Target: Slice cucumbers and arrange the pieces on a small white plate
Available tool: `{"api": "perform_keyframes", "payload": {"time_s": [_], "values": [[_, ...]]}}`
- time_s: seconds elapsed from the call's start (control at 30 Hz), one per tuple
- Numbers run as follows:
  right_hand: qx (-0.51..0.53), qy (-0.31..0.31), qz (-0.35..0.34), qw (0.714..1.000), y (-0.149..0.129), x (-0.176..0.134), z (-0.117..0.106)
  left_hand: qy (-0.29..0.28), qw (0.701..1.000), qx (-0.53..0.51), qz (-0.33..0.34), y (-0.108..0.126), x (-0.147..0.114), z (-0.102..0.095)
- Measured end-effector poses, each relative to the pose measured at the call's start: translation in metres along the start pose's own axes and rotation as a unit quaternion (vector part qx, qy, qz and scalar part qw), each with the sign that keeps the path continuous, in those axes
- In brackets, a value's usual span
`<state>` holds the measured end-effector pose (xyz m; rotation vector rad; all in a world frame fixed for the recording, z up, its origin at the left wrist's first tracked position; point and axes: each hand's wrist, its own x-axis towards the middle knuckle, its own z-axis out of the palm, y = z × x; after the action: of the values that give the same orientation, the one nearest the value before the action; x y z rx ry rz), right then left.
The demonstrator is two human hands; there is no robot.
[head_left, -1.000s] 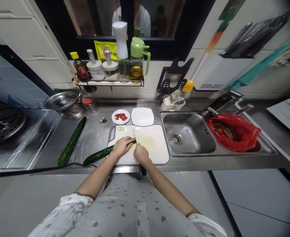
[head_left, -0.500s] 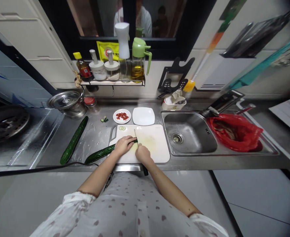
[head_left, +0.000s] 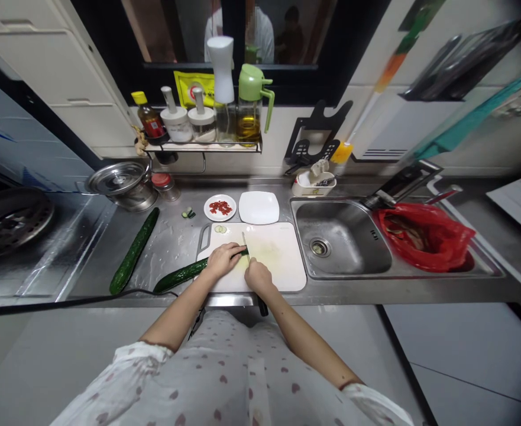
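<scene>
On the white cutting board [head_left: 282,269] lies a long dark green cucumber [head_left: 183,275], its left end reaching past the board onto the counter. My left hand [head_left: 223,260] is closed over its right part and presses it down. My right hand [head_left: 259,276] grips a knife [head_left: 264,306] by its black handle, with the blade at the cucumber's right end, beside my left fingertips. A few thin pale slices [head_left: 220,229] rest at the board's upper left. Another whole cucumber [head_left: 135,251] lies on the counter to the left.
Behind the board stand a plate of chopped red pieces [head_left: 220,207] and a white plate [head_left: 259,207]. Cucumber ends [head_left: 188,213] lie nearby. To the right is a sink [head_left: 342,236] with a red plastic bag [head_left: 442,242] beside it. A black cable [head_left: 87,300] crosses the counter's front edge.
The view has shifted slightly. Both hands, the knife and the cucumber hold almost the same places, with the blade still at the cucumber's right end.
</scene>
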<state>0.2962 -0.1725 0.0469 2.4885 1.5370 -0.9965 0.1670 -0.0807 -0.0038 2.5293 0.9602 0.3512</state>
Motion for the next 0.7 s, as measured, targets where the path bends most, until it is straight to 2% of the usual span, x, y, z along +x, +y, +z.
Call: {"api": "perform_keyframes", "payload": {"time_s": [0.37, 0.7], "values": [[-0.013, -0.003, -0.008, 1.000, 0.010, -0.007, 0.004, 0.000, 1.000, -0.003, -0.008, 0.004, -0.001, -0.002], [-0.005, 0.034, -0.034, 0.999, 0.029, -0.009, -0.002, -0.013, 0.999, 0.008, -0.029, 0.014, -0.002, -0.013]]}}
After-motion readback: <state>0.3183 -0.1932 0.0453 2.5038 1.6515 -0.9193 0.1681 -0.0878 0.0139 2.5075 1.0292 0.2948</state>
